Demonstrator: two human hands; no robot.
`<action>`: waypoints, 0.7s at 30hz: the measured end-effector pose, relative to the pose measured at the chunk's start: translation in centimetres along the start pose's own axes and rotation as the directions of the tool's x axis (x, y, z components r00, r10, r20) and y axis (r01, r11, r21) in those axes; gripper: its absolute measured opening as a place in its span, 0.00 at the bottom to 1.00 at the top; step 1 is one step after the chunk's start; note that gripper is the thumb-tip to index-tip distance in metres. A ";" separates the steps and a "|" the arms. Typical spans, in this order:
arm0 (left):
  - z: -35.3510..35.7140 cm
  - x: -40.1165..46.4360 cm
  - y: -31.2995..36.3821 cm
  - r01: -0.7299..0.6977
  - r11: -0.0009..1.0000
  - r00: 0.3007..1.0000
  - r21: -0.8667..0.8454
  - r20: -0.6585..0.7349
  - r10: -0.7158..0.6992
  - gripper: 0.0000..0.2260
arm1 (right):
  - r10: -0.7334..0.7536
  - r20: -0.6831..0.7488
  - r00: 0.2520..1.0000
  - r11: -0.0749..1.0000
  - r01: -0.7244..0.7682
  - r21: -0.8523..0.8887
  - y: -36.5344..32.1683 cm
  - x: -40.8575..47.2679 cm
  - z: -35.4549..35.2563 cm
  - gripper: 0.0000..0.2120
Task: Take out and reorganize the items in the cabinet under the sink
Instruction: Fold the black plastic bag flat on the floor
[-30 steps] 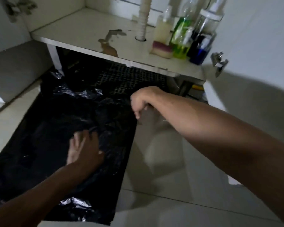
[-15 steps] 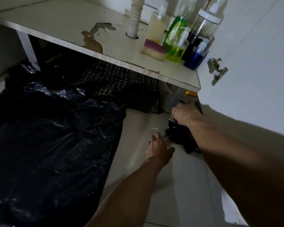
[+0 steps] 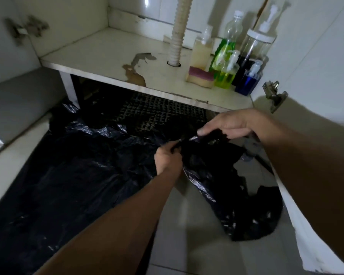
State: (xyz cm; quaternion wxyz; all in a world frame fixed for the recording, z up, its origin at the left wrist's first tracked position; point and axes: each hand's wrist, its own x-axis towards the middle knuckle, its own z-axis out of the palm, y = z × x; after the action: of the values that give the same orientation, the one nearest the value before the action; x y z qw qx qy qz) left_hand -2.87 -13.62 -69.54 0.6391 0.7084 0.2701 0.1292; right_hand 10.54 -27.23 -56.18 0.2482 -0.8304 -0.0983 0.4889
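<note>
A crumpled black plastic bag (image 3: 222,187) hangs between both hands above the pale floor tiles. My left hand (image 3: 168,157) grips its upper edge with curled fingers. My right hand (image 3: 232,124) pinches the same edge a little further right and higher. A large black plastic sheet (image 3: 68,185) lies spread on the floor to the left. On the cabinet shelf (image 3: 107,54) stand a pale soap bottle (image 3: 202,51), a green bottle (image 3: 223,52), a yellow-green pump bottle (image 3: 226,75), a blue bottle (image 3: 247,83), a tall clear dispenser (image 3: 255,46) and a sponge (image 3: 201,76).
A ribbed drain hose (image 3: 177,32) passes through the shelf. A dark grid mat (image 3: 157,114) lies under the shelf. The open cabinet door (image 3: 316,76) with its hinge (image 3: 274,96) stands on the right. A small object on the floor below my right wrist is blurred.
My right hand has lifted the black bag from the floor by the cabinet corner toward the middle. My left hand moved up and took hold of its edge. The camera tilted up.
</note>
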 end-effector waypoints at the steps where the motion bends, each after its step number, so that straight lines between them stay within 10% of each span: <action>1: -1.6 0.8 0.6 0.004 0.999 1.000 -0.032 0.004 -0.004 0.13 | -0.070 -0.002 0.998 0.985 0.069 0.157 -0.9 -0.4 0.2 0.32; 5: -7.5 2.2 5.4 -0.009 0.980 1.000 -0.197 0.025 0.015 0.14 | -0.275 -0.456 0.846 0.920 0.369 0.129 -5.1 -1.9 1.2 0.28; 8: -11.4 1.9 9.8 -0.069 0.971 0.995 -0.230 0.056 0.084 0.19 | -0.397 -0.311 0.863 0.917 0.384 -0.106 -7.9 -3.1 2.5 0.39; 14: -18.9 3.7 17.1 -0.217 0.965 0.964 -0.149 0.120 0.236 0.13 | -0.608 -0.460 0.647 0.730 0.683 -0.003 -13.3 -3.8 4.5 0.10; 19: -24.8 4.3 21.8 -0.251 0.968 0.927 0.014 0.293 0.236 0.13 | -0.729 -0.359 0.583 0.650 0.754 -0.095 -18.3 -4.9 6.2 0.43; 21: -26.3 4.3 23.3 -0.246 0.969 0.898 0.007 0.379 0.225 0.12 | -0.792 -0.271 0.547 0.594 0.792 -0.139 -20.3 -5.4 7.4 0.41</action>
State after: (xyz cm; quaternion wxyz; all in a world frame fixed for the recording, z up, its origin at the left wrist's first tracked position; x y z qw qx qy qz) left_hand -8.16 9.86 -43.61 0.6389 0.7646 0.0587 0.0603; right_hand 3.09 -9.67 -44.62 0.4537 -0.7614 -0.4223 0.1901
